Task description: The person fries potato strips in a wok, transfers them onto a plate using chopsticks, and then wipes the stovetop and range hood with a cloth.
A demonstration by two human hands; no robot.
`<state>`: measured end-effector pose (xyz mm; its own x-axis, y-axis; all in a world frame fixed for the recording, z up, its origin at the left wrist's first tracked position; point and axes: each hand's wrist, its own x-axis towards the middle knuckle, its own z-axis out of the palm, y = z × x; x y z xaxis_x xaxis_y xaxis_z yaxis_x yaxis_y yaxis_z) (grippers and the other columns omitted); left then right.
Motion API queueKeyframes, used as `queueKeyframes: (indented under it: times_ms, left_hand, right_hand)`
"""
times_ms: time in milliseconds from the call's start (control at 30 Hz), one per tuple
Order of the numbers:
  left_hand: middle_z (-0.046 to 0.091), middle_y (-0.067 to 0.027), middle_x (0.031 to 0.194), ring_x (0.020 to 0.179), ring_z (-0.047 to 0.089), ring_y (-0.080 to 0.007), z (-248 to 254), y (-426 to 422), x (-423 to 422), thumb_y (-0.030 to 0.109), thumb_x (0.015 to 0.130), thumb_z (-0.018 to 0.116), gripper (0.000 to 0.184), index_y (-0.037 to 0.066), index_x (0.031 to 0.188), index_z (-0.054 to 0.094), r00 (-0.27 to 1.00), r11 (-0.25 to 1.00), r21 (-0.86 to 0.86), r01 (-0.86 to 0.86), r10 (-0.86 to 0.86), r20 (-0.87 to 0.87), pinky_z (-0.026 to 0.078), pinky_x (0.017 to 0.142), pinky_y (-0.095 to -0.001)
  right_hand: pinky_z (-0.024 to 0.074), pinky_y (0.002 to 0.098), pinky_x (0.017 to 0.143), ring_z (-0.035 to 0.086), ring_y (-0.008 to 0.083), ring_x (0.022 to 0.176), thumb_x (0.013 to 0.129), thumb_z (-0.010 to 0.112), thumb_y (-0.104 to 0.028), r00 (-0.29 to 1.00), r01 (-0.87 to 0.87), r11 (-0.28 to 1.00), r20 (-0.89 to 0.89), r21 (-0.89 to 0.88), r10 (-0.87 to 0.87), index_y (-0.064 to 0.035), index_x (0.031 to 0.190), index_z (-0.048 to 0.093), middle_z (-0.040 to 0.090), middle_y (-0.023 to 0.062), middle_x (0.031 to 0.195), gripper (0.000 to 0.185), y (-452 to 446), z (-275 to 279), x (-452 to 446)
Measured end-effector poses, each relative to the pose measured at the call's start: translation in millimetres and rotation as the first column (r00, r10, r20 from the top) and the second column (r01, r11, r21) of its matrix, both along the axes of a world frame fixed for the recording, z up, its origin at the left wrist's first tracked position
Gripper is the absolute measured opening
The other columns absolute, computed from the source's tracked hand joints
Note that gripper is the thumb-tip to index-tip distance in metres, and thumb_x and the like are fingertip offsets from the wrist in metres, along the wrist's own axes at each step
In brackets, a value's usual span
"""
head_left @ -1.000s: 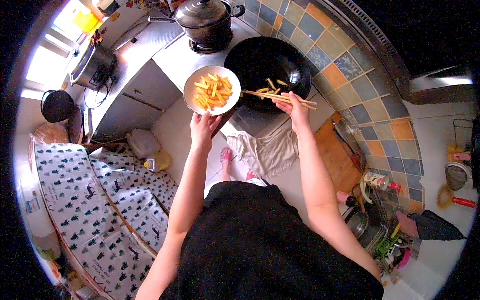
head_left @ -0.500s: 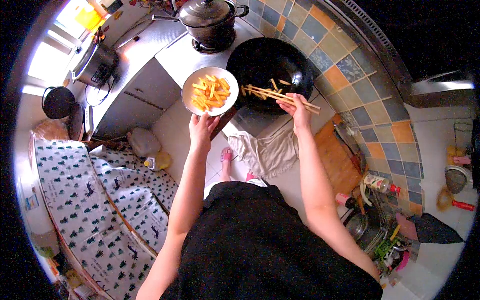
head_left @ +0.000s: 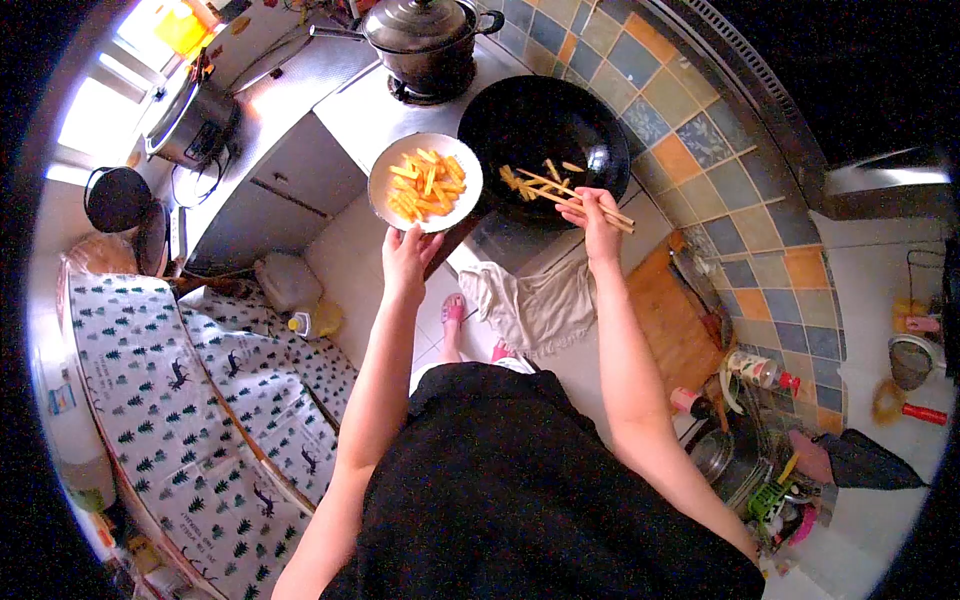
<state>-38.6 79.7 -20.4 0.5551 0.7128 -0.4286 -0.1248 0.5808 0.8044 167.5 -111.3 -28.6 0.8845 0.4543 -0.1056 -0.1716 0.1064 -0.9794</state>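
A white plate (head_left: 379, 206) with yellow fries (head_left: 428, 186) on it is held up by my left hand (head_left: 406, 262), whose fingers grip the near rim. To its right sits a black wok (head_left: 500, 115) on the stove, with several more fries (head_left: 512, 184) low on its near side. My right hand (head_left: 602, 228) is closed around a pair of wooden chopsticks (head_left: 572, 195) over the wok's near edge. Their tips are spread apart among the fries in the wok. Whether a fry is pinched between them I cannot tell.
Behind the plate, a lidded pot (head_left: 420, 60) stands on another burner. A slow cooker (head_left: 190, 125) is on the left counter. A pale cloth (head_left: 530, 305) hangs below the wok, beside a wooden board (head_left: 660, 310). Patterned fabric (head_left: 150, 400) covers something at left.
The chopstick tips have moved right, away from the plate's side, and spread wider. The plate stays beside the wok in my left hand. The whole view has shifted slightly.
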Motion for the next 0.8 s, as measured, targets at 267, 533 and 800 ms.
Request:
queueKeyframes:
  times_ms: [267, 533, 800]
  left_hand:
    - [0.054, -0.0103, 0.098, 0.082, 0.057, -0.0155, 2, 0, -1, 0.008, 0.089, 0.045, 0.025, 0.001, 0.113, 0.041, 0.999, 0.999, -0.051, -0.011, 0.012, 0.031, 0.054, 0.076, -0.0284]
    - [0.054, -0.0099, 0.097, 0.082, 0.057, -0.0154, -2, 2, -4, 0.008, 0.089, 0.045, 0.024, 0.001, 0.112, 0.042, 1.000, 0.999, -0.033, -0.002, 0.003, 0.031, 0.054, 0.077, -0.0286]
    - [0.053, -0.0112, 0.101, 0.085, 0.057, -0.0172, 2, 2, -3, 0.008, 0.090, 0.044, 0.025, 0.001, 0.113, 0.040, 1.000, 0.999, -0.048, -0.006, 0.006, 0.002, 0.053, 0.078, -0.0294]
  right_hand:
    - [0.0544, 0.0274, 0.070, 0.065, 0.0247, 0.082, 0.093, 0.046, -0.025, 1.000, -0.004, 1.000, -0.006, 0.003, 0.004, 0.0040, 0.101, 0.053, 0.061, 0.0180, 0.095, 0.031, 10, -3, -1]
    - [0.0559, 0.0297, 0.067, 0.066, 0.0273, 0.079, 0.092, 0.046, -0.029, 0.966, 0.041, 0.999, -0.255, 0.035, -0.031, 0.0062, 0.098, 0.054, 0.062, 0.0193, 0.091, 0.036, -3, 2, 7]
    - [0.0558, 0.0289, 0.068, 0.065, 0.0273, 0.082, 0.092, 0.046, -0.031, 0.961, 0.033, 0.999, -0.275, 0.029, -0.023, 0.0065, 0.100, 0.053, 0.062, 0.0196, 0.093, 0.039, -5, 1, 10]
